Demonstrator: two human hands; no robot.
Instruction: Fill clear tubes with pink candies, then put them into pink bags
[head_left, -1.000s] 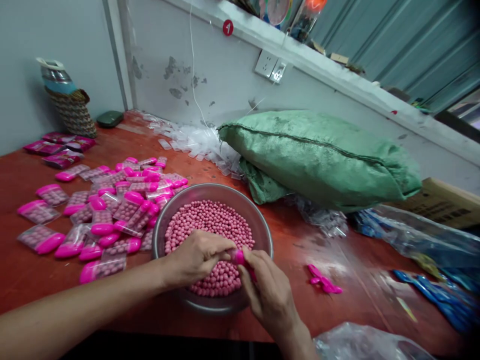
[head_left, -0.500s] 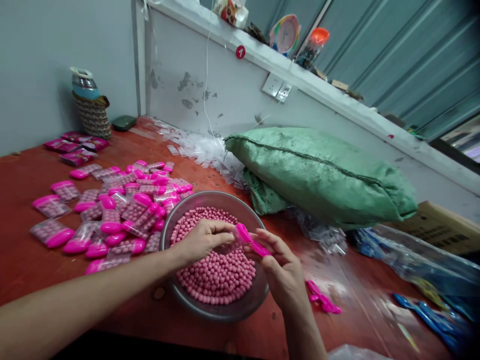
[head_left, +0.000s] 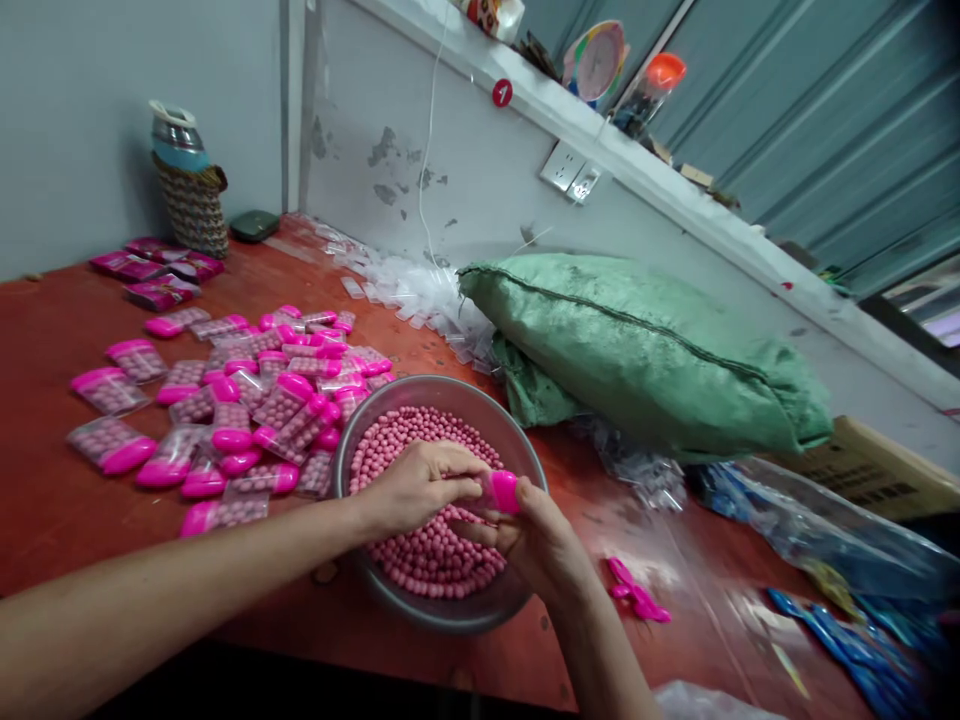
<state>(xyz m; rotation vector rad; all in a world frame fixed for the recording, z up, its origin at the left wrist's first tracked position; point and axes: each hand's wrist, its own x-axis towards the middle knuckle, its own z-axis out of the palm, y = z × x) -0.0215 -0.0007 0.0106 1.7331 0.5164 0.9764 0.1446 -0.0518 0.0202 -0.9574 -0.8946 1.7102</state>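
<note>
Above a grey bowl (head_left: 495, 612) of pink beads (head_left: 442, 560), my left hand (head_left: 424, 485) pinches one end of a small clear case with a bright pink cap (head_left: 504, 491). The thumb of my right hand (head_left: 536, 535) presses the capped end, its other fingers reaching beneath the case. Whether beads are inside this case is hidden by the fingers. Left of the bowl, a heap of clear cases with pink caps (head_left: 232, 440) holds pink beads. Loose pink pieces (head_left: 636, 590) rest on the red table (head_left: 420, 660), right of my right wrist.
A large green sack (head_left: 637, 350) lies behind the bowl, beside many clear plastic pieces (head_left: 420, 290). Pink packets (head_left: 161, 291) and a jar in a woven sleeve (head_left: 191, 200) stand back left. Blue items (head_left: 847, 640) and a cardboard box (head_left: 885, 470) are at the right.
The pink cap, earlier two pink parts stretched between my hands, now sits as one compact piece on the clear case. My right hand has moved slightly left, closer to my left hand.
</note>
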